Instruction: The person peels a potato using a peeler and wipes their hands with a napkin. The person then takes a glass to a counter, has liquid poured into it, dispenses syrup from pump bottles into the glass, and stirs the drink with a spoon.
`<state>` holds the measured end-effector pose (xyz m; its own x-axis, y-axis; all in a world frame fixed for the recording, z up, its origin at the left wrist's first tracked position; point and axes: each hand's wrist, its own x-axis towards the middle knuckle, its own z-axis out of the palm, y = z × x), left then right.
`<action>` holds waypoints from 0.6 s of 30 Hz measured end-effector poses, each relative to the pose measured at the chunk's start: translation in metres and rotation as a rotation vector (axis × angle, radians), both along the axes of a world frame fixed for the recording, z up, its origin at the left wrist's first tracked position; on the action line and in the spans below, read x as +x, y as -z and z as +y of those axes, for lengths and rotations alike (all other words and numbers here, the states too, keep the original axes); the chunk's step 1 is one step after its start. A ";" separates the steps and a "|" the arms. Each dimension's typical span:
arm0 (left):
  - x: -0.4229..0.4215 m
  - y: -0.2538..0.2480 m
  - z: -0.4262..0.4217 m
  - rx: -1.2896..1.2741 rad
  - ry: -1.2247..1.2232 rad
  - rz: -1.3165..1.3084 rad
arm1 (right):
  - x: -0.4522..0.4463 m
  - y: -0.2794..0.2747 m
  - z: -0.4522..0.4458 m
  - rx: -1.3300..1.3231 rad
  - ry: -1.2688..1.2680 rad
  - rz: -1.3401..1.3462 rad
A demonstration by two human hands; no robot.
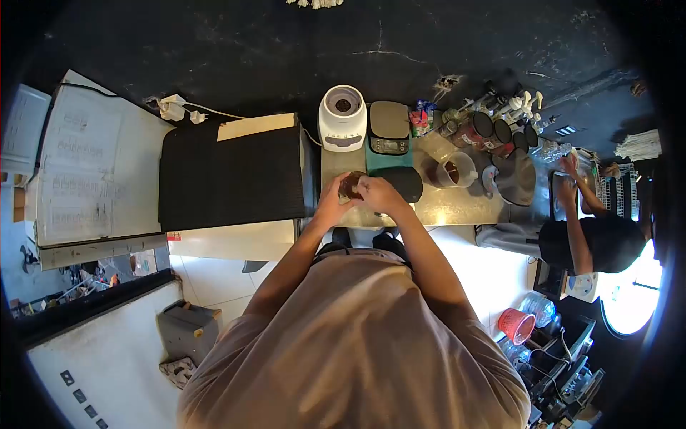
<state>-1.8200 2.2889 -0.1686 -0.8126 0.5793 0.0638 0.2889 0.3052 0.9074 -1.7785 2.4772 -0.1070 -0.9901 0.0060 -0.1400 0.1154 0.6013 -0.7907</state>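
Close in front of my body, a small round container with dark brown contents sits between my hands; its exact kind is unclear. My left hand is wrapped around its left side. My right hand is closed at its right rim, fingertips bent over the top; whether they pinch something small I cannot make out. Just behind stands a white coffee grinder with dark beans in its round top. Beside that, a digital scale rests on a teal mat, with a black rounded object near my right hand.
A clear pitcher with brown contents stands to the right on the metal counter. Dark tins and pump bottles line the back. A black ribbed cover lies left. A person in black works at the far right.
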 end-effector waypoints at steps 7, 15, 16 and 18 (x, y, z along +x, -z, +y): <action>-0.001 -0.001 0.000 -0.009 -0.006 -0.064 | -0.002 0.004 -0.001 0.120 -0.076 -0.029; -0.001 0.002 0.000 -0.031 0.003 0.002 | 0.005 -0.005 -0.007 -0.068 0.032 0.005; -0.001 0.000 -0.001 -0.031 0.004 0.003 | 0.006 -0.001 -0.006 -0.067 0.033 0.006; 0.000 -0.002 0.000 -0.005 -0.003 -0.012 | 0.007 0.006 -0.003 0.334 -0.053 0.080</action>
<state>-1.8202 2.2889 -0.1669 -0.8152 0.5769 0.0509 0.2766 0.3105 0.9095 -1.7713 2.4747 -0.1129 -0.9981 -0.0129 -0.0610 0.0231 0.8319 -0.5544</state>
